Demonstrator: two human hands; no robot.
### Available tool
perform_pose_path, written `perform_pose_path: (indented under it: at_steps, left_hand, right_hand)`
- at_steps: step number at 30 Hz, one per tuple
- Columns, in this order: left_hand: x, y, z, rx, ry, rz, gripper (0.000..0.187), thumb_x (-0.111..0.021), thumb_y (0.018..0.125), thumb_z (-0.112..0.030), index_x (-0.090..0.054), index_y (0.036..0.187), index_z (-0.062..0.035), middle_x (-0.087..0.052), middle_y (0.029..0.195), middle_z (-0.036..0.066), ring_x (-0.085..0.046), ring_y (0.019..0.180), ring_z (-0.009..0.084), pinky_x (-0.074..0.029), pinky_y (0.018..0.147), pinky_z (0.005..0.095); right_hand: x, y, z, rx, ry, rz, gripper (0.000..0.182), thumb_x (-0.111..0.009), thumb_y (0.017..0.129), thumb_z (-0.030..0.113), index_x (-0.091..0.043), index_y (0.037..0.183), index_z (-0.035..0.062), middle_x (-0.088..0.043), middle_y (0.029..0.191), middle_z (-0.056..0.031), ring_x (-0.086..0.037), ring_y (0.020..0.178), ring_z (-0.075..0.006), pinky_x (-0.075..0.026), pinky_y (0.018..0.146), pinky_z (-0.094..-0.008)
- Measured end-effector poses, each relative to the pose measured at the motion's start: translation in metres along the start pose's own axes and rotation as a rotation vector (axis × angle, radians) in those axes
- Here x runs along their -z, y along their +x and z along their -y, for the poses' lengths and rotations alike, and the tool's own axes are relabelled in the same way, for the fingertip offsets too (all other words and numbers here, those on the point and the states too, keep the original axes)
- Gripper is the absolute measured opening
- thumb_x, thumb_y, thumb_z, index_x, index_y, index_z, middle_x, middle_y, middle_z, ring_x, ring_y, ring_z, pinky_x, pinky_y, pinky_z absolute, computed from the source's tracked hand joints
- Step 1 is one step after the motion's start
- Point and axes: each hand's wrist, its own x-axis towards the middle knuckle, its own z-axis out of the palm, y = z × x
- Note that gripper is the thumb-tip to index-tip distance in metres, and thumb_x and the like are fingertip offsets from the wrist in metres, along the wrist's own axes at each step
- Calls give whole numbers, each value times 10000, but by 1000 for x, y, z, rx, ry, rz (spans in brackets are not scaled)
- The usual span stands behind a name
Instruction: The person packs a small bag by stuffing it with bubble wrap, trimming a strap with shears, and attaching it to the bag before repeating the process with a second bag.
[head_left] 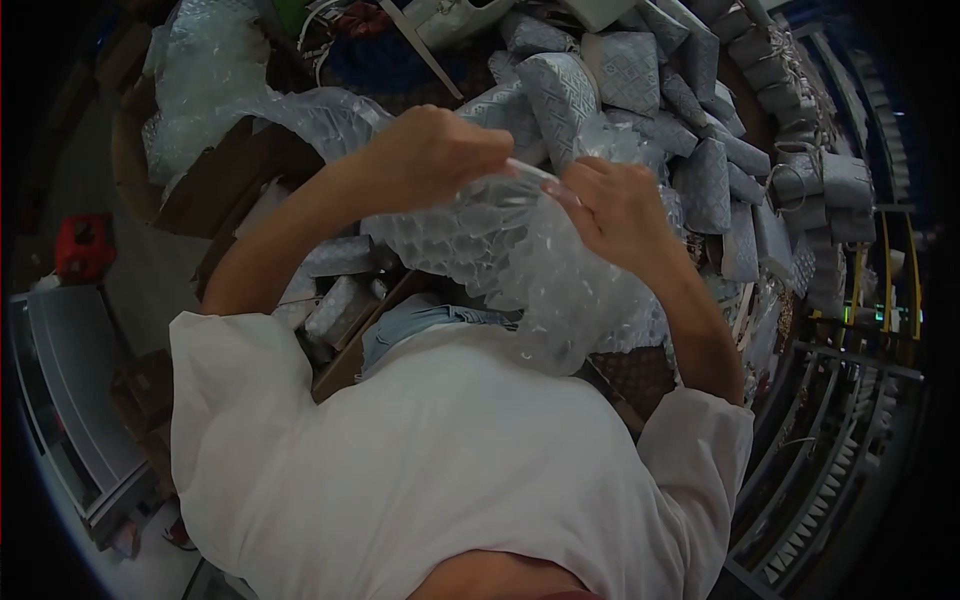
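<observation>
Clear bubble wrap (450,245) hangs in front of my chest, bunched between my two hands. My left hand (435,155) is closed on a gathered edge of it, and a thin twisted white strip runs from there to my right hand (615,205). The fingers of my right hand pinch the other end of that strip, with more wrap hanging below in loose folds. Toward the upper left the sheet stretches behind my left forearm. Just beyond my hands lie patterned grey-white wrapped packets (560,100).
Many similar packets (705,185) are heaped at the right. An open cardboard box (200,190) with bubble wrap stands at the upper left. A red object (85,248) is at the far left, above a grey cabinet (70,370). Metal racks (820,450) stand at the right.
</observation>
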Motion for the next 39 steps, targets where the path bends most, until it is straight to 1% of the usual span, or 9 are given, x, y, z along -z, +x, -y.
perform_pose_path:
  at_steps: [5,9,11,17,24,29,32,36,39]
  left_hand:
    - [10,-20,13,61,-140,-163,96,-577,813,-126,-519,777,-58,-514,566,80,-529,494,202,-399,443,305]
    - [86,-90,102,345,134,-628,82,-565,818,-101,-594,895,-108,-608,647,53,-607,582,122,-457,490,268]
    - [86,-89,77,465,314,-398,92,-540,833,-64,-594,906,-78,-585,668,71,-562,570,100,-433,501,245]
    - [-14,36,36,-46,247,-257,191,-562,818,-264,-544,786,-77,-557,657,63,-574,565,248,-447,472,329]
    - [-62,111,-14,-117,-24,-258,261,-564,788,-338,-527,760,-82,-568,627,78,-577,552,279,-449,475,375]
    - [-38,104,-9,-118,180,-150,495,-702,646,-337,-538,1036,-79,-614,911,114,-599,851,273,-486,680,377]
    - [-27,70,58,141,378,-182,629,-787,550,-268,-513,1085,-80,-618,937,110,-597,856,285,-476,703,389]
    - [-13,25,135,387,19,34,139,-663,712,-143,-613,759,-22,-624,700,96,-608,659,207,-469,608,315]
    - [-11,25,141,512,-479,44,136,-617,783,-129,-613,770,7,-603,639,56,-582,588,110,-466,564,249]
  right_hand:
    - [2,-12,12,51,40,-143,181,-616,780,125,-524,645,45,-484,559,-65,-494,460,-231,-375,414,-322]
    - [70,-137,-85,-764,-144,-499,258,-489,898,204,-588,825,-22,-576,687,-72,-545,671,-101,-438,638,-272]
    - [107,-169,-93,-832,-290,-359,263,-462,906,201,-590,888,-28,-571,689,-61,-561,707,-134,-448,702,-279]
    - [87,-77,-36,-337,37,-391,232,-466,891,171,-561,930,-37,-563,671,-105,-556,649,-137,-423,609,-287]
    - [39,-32,-15,-717,252,63,198,-571,832,196,-581,829,-2,-513,593,-44,-443,550,-76,-358,516,-235]
    - [77,-85,-62,-860,457,-117,261,-566,854,260,-616,815,7,-524,628,34,-434,596,-38,-359,540,-216]
    - [152,-166,-149,-962,434,-1,311,-562,859,291,-632,900,-9,-590,720,2,-499,658,-67,-402,611,-227]
    - [182,-225,-203,-1120,406,-115,325,-567,855,291,-623,950,-15,-614,764,-33,-531,699,-81,-417,652,-238]
    - [178,-240,-234,-1108,237,-147,341,-570,852,291,-616,987,-19,-633,797,-59,-555,731,-92,-428,683,-246]
